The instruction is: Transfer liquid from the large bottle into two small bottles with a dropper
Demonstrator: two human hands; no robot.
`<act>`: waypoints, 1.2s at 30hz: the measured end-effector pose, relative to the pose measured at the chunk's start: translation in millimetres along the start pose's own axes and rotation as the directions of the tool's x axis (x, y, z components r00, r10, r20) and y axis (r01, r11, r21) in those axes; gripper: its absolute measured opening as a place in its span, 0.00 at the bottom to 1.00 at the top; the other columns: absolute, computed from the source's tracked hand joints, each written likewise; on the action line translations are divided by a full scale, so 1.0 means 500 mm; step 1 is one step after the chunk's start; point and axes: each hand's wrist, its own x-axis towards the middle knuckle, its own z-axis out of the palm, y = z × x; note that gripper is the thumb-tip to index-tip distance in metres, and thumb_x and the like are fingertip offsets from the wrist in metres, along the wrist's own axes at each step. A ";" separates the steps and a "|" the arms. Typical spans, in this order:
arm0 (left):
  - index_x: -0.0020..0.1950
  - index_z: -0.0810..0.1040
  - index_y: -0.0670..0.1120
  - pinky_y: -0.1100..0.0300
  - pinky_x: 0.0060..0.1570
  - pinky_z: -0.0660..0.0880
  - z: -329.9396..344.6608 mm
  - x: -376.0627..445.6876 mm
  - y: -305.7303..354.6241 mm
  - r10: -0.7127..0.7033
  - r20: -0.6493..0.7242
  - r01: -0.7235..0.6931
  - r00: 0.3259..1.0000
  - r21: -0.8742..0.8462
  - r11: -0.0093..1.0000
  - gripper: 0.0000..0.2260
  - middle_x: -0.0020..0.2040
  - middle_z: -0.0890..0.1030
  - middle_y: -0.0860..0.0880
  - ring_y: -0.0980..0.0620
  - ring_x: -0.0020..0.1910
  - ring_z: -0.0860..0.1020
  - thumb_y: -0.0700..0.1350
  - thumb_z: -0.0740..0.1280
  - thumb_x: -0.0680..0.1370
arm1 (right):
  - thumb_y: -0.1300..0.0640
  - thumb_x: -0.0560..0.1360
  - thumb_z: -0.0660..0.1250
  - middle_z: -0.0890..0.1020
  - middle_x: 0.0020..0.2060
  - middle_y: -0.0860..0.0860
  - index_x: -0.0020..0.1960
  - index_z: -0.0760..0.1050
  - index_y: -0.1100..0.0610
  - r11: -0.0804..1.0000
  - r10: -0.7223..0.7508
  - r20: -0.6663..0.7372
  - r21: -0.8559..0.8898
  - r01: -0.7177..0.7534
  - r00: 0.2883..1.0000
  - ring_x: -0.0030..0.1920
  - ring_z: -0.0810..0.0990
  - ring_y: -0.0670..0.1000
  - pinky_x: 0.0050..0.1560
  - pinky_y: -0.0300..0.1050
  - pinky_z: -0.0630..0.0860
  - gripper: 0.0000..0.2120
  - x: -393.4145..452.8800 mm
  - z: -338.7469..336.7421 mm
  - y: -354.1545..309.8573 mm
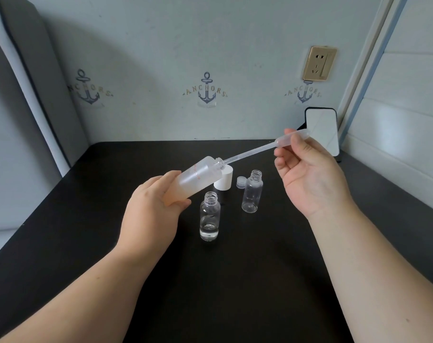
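My left hand (149,209) grips the base of the large frosted bottle (198,177), tilted with its open mouth pointing up and to the right. My right hand (307,169) pinches the bulb of a clear plastic dropper (250,152), whose tip sits inside the bottle's mouth. Two small clear bottles stand open on the black table (235,280). The nearer one (210,216) has a little clear liquid at its bottom. The farther one (252,191) looks empty.
A white cap (224,179) and a small clear cap (241,181) lie behind the small bottles. A white mirror in a black frame (323,129) leans at the back right corner. Walls bound the table at the back and right.
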 end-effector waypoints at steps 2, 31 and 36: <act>0.69 0.77 0.55 0.55 0.57 0.71 0.000 0.001 -0.001 -0.009 -0.007 0.009 1.000 -0.009 1.000 0.22 0.57 0.79 0.57 0.52 0.57 0.74 0.45 0.74 0.76 | 0.59 0.74 0.72 0.85 0.39 0.51 0.44 0.87 0.56 0.998 -0.008 -0.045 0.055 0.010 0.999 0.38 0.83 0.48 0.41 0.39 0.79 0.05 0.003 -0.005 -0.005; 0.68 0.72 0.59 0.68 0.41 0.66 0.007 0.013 -0.016 -0.252 0.028 0.251 0.967 -0.237 0.938 0.19 0.47 0.73 0.69 0.62 0.50 0.75 0.55 0.71 0.78 | 0.59 0.78 0.70 0.81 0.36 0.52 0.52 0.82 0.63 0.973 0.067 -0.241 0.229 -0.011 0.968 0.32 0.77 0.47 0.35 0.39 0.74 0.07 0.017 -0.025 -0.007; 0.73 0.69 0.54 0.64 0.47 0.70 0.002 0.011 -0.007 -0.271 0.043 0.272 0.962 -0.264 0.925 0.28 0.57 0.74 0.62 0.58 0.56 0.74 0.58 0.72 0.76 | 0.59 0.77 0.71 0.81 0.36 0.52 0.55 0.81 0.64 0.977 0.082 -0.241 0.212 -0.030 0.967 0.33 0.77 0.47 0.36 0.39 0.75 0.10 0.021 -0.033 -0.004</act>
